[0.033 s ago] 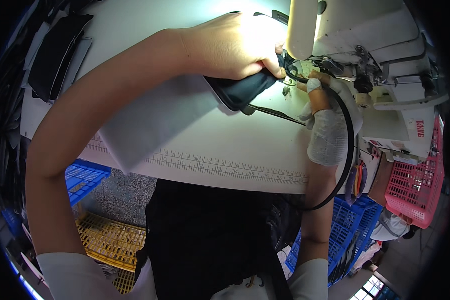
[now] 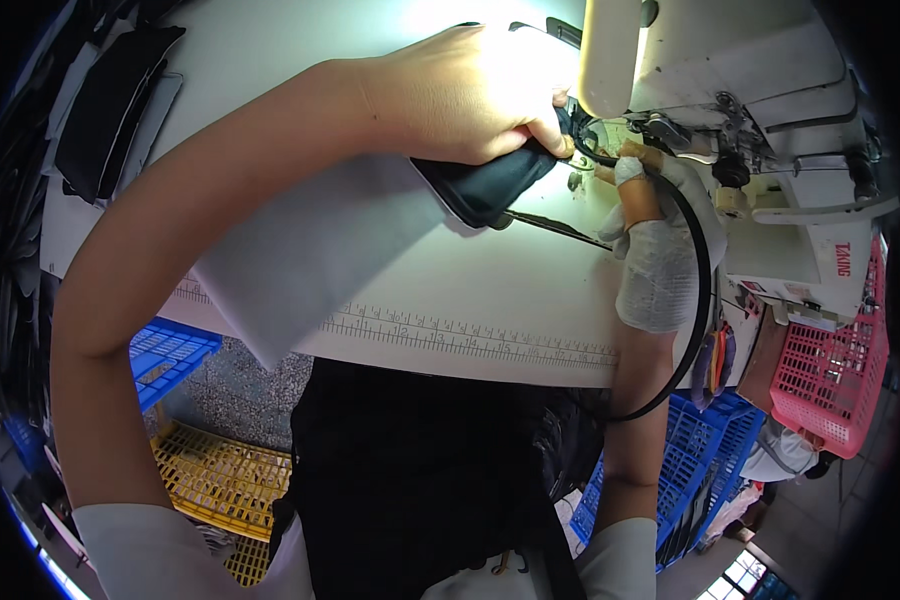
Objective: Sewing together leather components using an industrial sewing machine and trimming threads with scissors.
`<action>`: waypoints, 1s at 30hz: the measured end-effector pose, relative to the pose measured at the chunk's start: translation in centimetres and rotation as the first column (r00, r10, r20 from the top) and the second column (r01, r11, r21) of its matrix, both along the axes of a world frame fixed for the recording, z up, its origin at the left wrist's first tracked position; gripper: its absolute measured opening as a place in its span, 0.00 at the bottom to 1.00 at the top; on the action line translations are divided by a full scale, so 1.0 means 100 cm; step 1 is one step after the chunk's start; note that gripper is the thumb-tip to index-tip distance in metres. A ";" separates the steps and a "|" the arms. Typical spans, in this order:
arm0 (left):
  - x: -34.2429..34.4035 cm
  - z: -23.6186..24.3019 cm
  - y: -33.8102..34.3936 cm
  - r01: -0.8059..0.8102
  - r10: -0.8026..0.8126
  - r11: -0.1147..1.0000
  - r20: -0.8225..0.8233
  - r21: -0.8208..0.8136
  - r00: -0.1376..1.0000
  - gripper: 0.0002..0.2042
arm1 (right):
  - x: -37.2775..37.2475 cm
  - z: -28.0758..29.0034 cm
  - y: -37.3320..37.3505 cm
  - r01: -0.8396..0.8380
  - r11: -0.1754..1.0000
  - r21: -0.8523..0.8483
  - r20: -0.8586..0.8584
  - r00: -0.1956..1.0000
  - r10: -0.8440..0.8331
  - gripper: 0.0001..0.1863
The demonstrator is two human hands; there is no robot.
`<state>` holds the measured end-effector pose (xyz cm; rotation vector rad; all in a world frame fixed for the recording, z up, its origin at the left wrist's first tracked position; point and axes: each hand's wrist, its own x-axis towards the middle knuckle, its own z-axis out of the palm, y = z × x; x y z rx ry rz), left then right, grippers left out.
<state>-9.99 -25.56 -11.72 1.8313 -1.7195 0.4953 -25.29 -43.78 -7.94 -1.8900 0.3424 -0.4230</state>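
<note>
My left hand [image 2: 470,95] arches over a black fabric piece [image 2: 485,190], with thumb and fingers pressed closed on its edge beside the sewing machine [image 2: 740,90]. A pale grey sheet of material [image 2: 310,250] extends from under that piece toward the table's front edge. My right hand [image 2: 660,255], in a white glove with tan wraps on some fingers, is closed around a thin black strip [image 2: 706,270] near the needle area. This strip loops down past my right wrist toward my lap. The needle and the exact stitching spot are hidden by my fingers and the machine head.
The white table [image 2: 530,320] has a ruler scale along its front edge. Folded black pieces [image 2: 115,115] lie at the left. Below are blue crates [image 2: 705,460] and a yellow crate [image 2: 225,480]; a pink basket [image 2: 830,370] stands at the right.
The black fabric piece and the pale sheet have shifted slightly to the right, and the sheet's front corner hangs a little lower. Both hands keep nearly the same places.
</note>
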 end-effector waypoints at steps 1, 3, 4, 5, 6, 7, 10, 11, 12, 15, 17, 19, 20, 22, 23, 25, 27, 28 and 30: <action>-0.003 -0.001 0.001 -0.009 0.009 1.000 -0.003 0.002 1.000 0.15 | 0.001 -0.003 0.000 -0.018 0.998 -0.063 0.017 1.000 0.019 0.11; -0.008 0.001 0.003 -0.046 0.047 0.999 -0.050 0.028 0.998 0.15 | 0.003 -0.004 0.001 -0.051 0.980 -0.193 0.055 0.997 0.062 0.11; -0.011 0.003 0.004 -0.064 0.067 0.997 -0.070 0.040 0.995 0.15 | 0.003 -0.003 0.001 -0.059 0.971 -0.230 0.064 0.995 0.076 0.11; -0.015 0.005 0.005 -0.063 0.065 0.997 -0.070 0.040 0.995 0.15 | 0.004 -0.002 0.002 -0.063 0.964 -0.259 0.075 0.994 0.085 0.11; -0.020 0.008 0.008 -0.088 0.095 0.991 -0.070 0.096 0.993 0.14 | 0.003 0.002 0.002 -0.038 0.986 -0.161 0.038 0.998 0.044 0.11; -0.024 0.012 0.011 -0.113 0.124 0.982 -0.067 0.153 0.990 0.14 | 0.002 0.005 0.002 -0.007 0.998 -0.062 -0.002 1.000 0.007 0.11; -0.037 0.018 0.016 -0.158 0.183 0.949 -0.066 0.273 0.981 0.14 | 0.001 0.009 0.005 0.068 0.988 0.138 -0.103 0.993 -0.054 0.11; -0.040 0.019 0.017 -0.164 0.191 0.951 -0.083 0.261 0.978 0.14 | 0.000 0.008 0.006 0.021 0.997 0.070 -0.063 0.998 -0.017 0.11; -0.043 0.020 0.017 -0.170 0.199 0.954 -0.100 0.249 0.975 0.13 | 0.000 0.005 0.007 -0.024 1.000 0.001 -0.025 0.999 0.024 0.11; -0.051 0.019 0.014 -0.176 0.208 0.959 -0.128 0.223 0.970 0.12 | 0.001 -0.001 0.006 -0.097 0.985 -0.142 0.049 0.993 0.105 0.11; -0.058 0.017 0.011 -0.220 0.239 0.957 -0.085 0.189 0.967 0.11 | 0.002 -0.005 0.005 -0.113 0.991 -0.076 0.054 0.992 0.118 0.12; -0.066 0.015 0.008 -0.272 0.279 0.952 -0.032 0.142 0.960 0.10 | 0.003 -0.007 0.003 -0.129 0.992 -0.010 0.061 0.990 0.130 0.13; -0.070 0.014 0.006 -0.258 0.267 0.954 -0.040 0.154 0.963 0.10 | 0.003 -0.007 0.002 -0.126 0.992 -0.009 0.062 0.990 0.126 0.13; -0.078 0.012 0.002 -0.307 0.323 0.933 -0.058 0.189 0.945 0.13 | 0.003 -0.006 0.000 -0.099 0.994 0.049 -0.017 0.995 0.100 0.13; -0.082 0.012 0.000 -0.330 0.350 0.921 -0.065 0.206 0.935 0.14 | 0.002 -0.006 -0.001 -0.083 0.994 0.077 -0.057 0.995 0.088 0.13; -0.087 0.012 -0.002 -0.348 0.371 0.911 -0.066 0.222 0.926 0.16 | 0.001 -0.003 -0.003 -0.060 0.993 0.104 -0.091 0.993 0.070 0.13; -0.090 0.014 -0.002 -0.368 0.394 0.904 -0.088 0.220 0.915 0.16 | -0.001 0.001 -0.005 -0.121 0.992 -0.042 -0.043 0.992 0.119 0.12; -0.089 0.015 -0.001 -0.376 0.403 0.901 -0.095 0.218 0.910 0.16 | -0.002 0.004 -0.006 -0.144 0.983 -0.117 -0.018 0.990 0.143 0.12; -0.087 0.016 0.000 -0.374 0.399 0.904 -0.089 0.209 0.913 0.16 | -0.004 0.011 -0.008 -0.146 0.970 -0.196 0.018 0.988 0.153 0.12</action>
